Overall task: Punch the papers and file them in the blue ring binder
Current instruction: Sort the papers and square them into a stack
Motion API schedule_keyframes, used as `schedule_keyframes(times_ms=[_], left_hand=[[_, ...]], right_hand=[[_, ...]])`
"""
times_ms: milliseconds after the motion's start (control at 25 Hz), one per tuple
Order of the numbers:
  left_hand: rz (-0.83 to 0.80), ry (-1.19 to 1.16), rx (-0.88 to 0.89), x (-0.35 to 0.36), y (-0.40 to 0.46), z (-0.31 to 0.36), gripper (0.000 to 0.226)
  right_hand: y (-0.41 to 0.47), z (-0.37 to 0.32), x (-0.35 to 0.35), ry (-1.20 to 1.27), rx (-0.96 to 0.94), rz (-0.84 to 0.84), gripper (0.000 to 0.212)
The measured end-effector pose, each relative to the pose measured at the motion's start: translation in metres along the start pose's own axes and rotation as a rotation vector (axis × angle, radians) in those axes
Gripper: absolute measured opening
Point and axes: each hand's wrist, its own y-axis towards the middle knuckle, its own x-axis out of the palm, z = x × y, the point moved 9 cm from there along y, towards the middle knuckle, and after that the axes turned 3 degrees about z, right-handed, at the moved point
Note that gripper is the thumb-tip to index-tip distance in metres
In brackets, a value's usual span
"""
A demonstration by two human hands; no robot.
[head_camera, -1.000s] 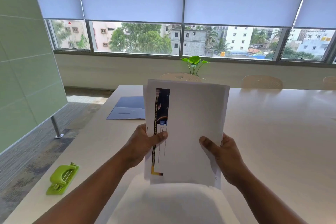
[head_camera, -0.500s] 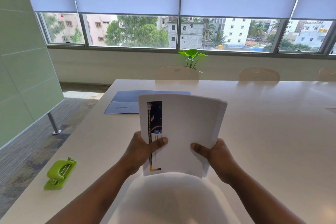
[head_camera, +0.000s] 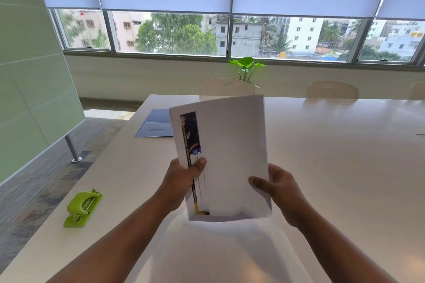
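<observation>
I hold a stack of white papers [head_camera: 230, 151] upright above the table, its front sheet printed with a dark strip down the left side. My left hand [head_camera: 181, 181] pinches the stack's left edge, thumb on the front. My right hand [head_camera: 278, 188] grips the right edge, thumb across the front. The bottom edge of the stack stands on or just above the table. The blue ring binder [head_camera: 156, 124] lies flat farther back on the left, partly hidden behind the papers. A green hole punch [head_camera: 83, 209] sits near the table's left edge.
The long pale table [head_camera: 345, 156] stretches to the right. Cream chairs [head_camera: 332, 89] stand along its far side, with a small green plant [head_camera: 247, 69] by the window. A green glass partition [head_camera: 27, 76] and carpeted floor lie to the left.
The stack dipped and tilted away half a second ago; now it stands upright again, with its bottom edge lower near the table. Both hands keep their hold.
</observation>
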Motion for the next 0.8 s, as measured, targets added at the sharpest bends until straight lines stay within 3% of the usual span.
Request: schedule_keyframes(times_ms=[160,280,360,520,680,800], left_hand=[[0.201,-0.304,-0.114,-0.019,0.007,-0.011,0.012],[0.237,-0.46,-0.181,-0.014,0.007,-0.016,0.02],[0.226,-0.496,-0.204,-0.007,0.005,-0.018,0.023],[0.179,-0.588,-0.262,0.012,-0.006,-0.031,0.024],[0.125,-0.689,-0.201,-0.01,-0.001,-0.024,0.031],[0.154,-0.447,-0.09,-0.054,0.01,-0.009,0.026]], right_hand=[[-0.009,0.021,-0.009,0.143,0.153,0.056,0.053],[-0.021,0.037,0.019,0.333,0.286,-0.073,0.055],[-0.028,0.033,0.042,0.451,0.286,-0.129,0.05],[-0.024,0.022,0.051,0.614,0.181,-0.008,0.037],[-0.008,0.007,0.014,0.412,0.01,0.088,0.026],[0.0,-0.009,-0.022,0.19,-0.079,0.065,0.067]])
